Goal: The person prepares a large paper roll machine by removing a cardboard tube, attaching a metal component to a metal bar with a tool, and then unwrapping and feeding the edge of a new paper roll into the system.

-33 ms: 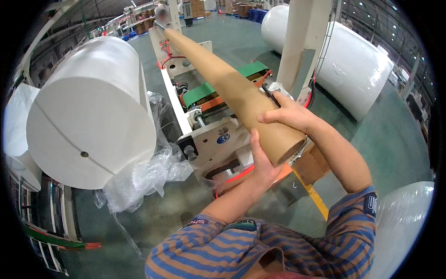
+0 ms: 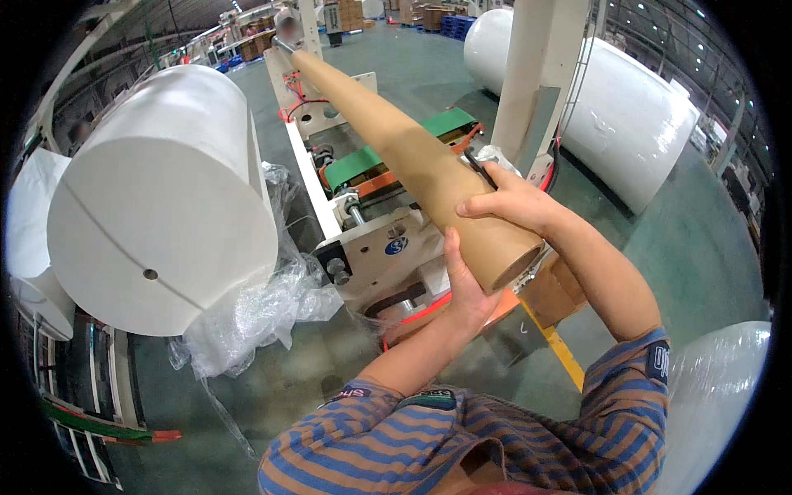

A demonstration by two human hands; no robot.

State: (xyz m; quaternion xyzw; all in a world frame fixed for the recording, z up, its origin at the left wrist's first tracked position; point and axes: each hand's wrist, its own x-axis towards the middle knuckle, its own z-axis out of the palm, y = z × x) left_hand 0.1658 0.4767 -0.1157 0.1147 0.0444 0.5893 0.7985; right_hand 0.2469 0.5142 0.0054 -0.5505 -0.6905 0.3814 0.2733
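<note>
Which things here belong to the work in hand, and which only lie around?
In hand:
- cardboard tube
- left hand under it
- right hand on top
- machine below

Lying about:
- big white roll
- clear plastic wrap
- second white roll

— Anything shifted since the earlier picture?

— Nothing I can make out. The left hand (image 2: 466, 289) is under the near end of the brown cardboard tube (image 2: 412, 161) exactly as before, and the right hand (image 2: 516, 202) lies over the top in the same spot.

— The tube itself?

— Same slant, same place.
</note>
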